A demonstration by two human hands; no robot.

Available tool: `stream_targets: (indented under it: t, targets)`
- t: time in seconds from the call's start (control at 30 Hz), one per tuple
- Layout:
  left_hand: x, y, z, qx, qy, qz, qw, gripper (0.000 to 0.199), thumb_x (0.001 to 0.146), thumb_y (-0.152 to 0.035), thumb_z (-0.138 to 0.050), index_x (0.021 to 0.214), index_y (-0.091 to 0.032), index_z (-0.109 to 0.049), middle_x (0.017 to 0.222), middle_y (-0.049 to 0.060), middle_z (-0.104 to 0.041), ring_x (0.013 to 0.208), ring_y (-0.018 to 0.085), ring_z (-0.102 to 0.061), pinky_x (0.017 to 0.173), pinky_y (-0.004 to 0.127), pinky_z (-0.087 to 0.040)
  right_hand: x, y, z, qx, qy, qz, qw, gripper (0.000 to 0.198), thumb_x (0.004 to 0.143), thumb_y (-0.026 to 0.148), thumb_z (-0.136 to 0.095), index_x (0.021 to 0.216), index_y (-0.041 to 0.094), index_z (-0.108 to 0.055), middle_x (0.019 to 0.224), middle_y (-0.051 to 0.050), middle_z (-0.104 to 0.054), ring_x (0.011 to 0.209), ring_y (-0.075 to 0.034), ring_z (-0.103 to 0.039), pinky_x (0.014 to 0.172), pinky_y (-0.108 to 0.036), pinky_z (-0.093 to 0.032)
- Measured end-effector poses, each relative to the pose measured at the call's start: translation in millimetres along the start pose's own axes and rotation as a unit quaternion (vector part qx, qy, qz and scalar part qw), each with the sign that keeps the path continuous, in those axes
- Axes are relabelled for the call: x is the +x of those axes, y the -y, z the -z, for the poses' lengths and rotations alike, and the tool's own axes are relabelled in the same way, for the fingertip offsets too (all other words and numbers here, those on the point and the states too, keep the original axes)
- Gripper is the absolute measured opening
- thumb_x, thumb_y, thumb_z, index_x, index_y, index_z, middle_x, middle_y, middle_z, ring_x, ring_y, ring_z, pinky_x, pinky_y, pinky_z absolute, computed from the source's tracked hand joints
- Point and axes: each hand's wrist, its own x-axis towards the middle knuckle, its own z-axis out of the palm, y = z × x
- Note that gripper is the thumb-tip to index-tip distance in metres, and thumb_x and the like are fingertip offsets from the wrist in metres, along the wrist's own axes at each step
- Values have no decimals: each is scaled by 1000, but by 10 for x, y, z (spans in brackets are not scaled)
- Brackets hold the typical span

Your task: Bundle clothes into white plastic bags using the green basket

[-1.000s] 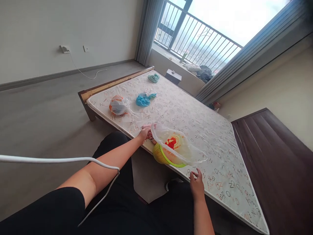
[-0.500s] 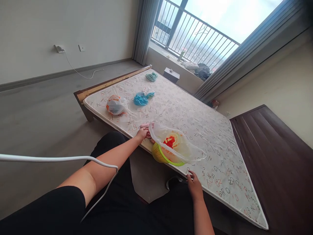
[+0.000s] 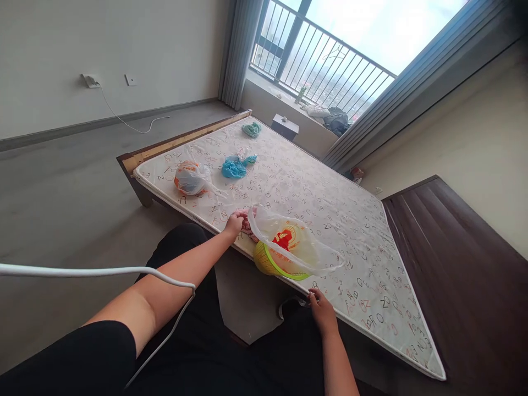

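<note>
My left hand (image 3: pixel 234 224) is at the mattress edge, its fingers closed at a small pinkish item (image 3: pixel 246 221) whose kind I cannot make out. Just right of it, a yellow-green mesh basket (image 3: pixel 264 259) tilts at the edge of the bed. A translucent white plastic bag (image 3: pixel 307 250) with red and orange print lines the basket and spreads over its rim. Farther right, my right hand (image 3: pixel 322 312) is by the mattress edge, fingers loosely bent and apart, with nothing visible in them. It does not touch the basket.
The letter-printed mattress (image 3: pixel 289 187) bears a tied bag with orange print (image 3: pixel 190 179), a blue plastic bag (image 3: pixel 234 166) and a green bundle (image 3: pixel 251 130). A white cable (image 3: pixel 99 270) crosses in front of my left arm. A dark headboard (image 3: pixel 454 264) stands at right.
The whole view has shifted slightly, moving the scene a little left. My right hand's fingers have drawn in somewhat by the mattress edge. My left hand stays at the pinkish item.
</note>
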Motion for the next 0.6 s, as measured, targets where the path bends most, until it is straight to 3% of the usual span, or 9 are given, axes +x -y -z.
stream_targets:
  t: [0.47, 0.6]
  targets:
    - [37, 62, 3, 10, 10, 18, 1000, 19, 79, -19, -67, 98, -16, -70, 88, 5, -76, 65, 14, -66, 62, 25, -52, 10, 8, 6, 6, -1, 0, 1000, 50, 92, 57, -43, 115, 24, -73, 98, -7, -82, 85, -28, -77, 84, -39, -55]
    - [65, 74, 3, 24, 13, 33, 999, 16, 79, -20, -71, 95, -16, -70, 84, 5, -76, 69, 15, -69, 68, 26, -55, 25, -6, 5, -3, -1, -4, 1000, 53, 92, 58, -42, 117, 24, -73, 99, -7, -82, 86, -27, -77, 83, -37, -54]
